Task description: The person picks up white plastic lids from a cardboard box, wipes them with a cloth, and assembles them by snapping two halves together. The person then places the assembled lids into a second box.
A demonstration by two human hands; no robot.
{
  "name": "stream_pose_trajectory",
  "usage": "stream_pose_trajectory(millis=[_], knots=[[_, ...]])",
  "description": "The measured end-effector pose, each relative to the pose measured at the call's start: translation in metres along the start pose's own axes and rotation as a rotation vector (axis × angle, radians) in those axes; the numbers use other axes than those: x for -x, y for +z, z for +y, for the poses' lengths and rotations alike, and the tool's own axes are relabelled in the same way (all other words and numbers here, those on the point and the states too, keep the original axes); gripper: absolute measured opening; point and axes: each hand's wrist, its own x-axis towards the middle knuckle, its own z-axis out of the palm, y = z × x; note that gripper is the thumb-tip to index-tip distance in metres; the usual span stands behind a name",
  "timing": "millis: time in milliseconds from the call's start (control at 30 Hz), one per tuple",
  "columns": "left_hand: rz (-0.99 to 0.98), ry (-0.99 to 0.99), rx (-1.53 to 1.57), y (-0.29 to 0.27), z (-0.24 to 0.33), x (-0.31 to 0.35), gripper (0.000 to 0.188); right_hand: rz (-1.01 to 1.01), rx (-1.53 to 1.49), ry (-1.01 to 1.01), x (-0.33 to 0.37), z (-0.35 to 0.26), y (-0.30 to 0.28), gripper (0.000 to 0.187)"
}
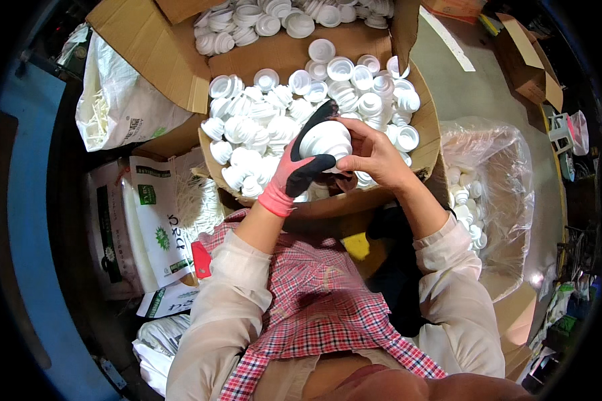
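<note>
Sack (137,103): white, left of the box.
Box (254,59): open, piled with white caps (244,130)!
Left hand (297,164): gloved, curling round the piece (324,142).
Piece: white, up between both hands, over the box.
Right hand (376,159): bare, gripping its right side.
Bag (512,220): clear, more white bits inside.
</note>
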Motion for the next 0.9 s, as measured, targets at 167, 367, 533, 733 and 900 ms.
stream_pose_trajectory(millis=[167, 367, 533, 733, 900], knots=[[0.023, -0.063, -0.225, -0.005, 0.007, -0.002, 0.059, 0.127, 0.137, -0.036, 0.005, 0.000, -0.007, 0.063], [0.012, -0.004, -0.269, -0.006, 0.000, -0.003, 0.051, 0.147, 0.261, -0.033, 0.005, 0.009, -0.013, 0.058], [0.096, -0.014, -0.358, -0.005, -0.020, -0.007, 0.052, 0.183, 0.296, -0.041, 0.009, 0.007, -0.019, 0.056], [0.040, 0.025, -0.642, -0.034, -0.027, -0.014, 0.064, 0.795, 0.344, -0.272, 0.071, -0.041, -0.136, 0.052], [-0.206, -0.156, -1.690, -0.038, -0.072, -0.005, 0.083, 1.198, 1.034, 0.466, 0.247, 0.093, -0.293, 0.053]])
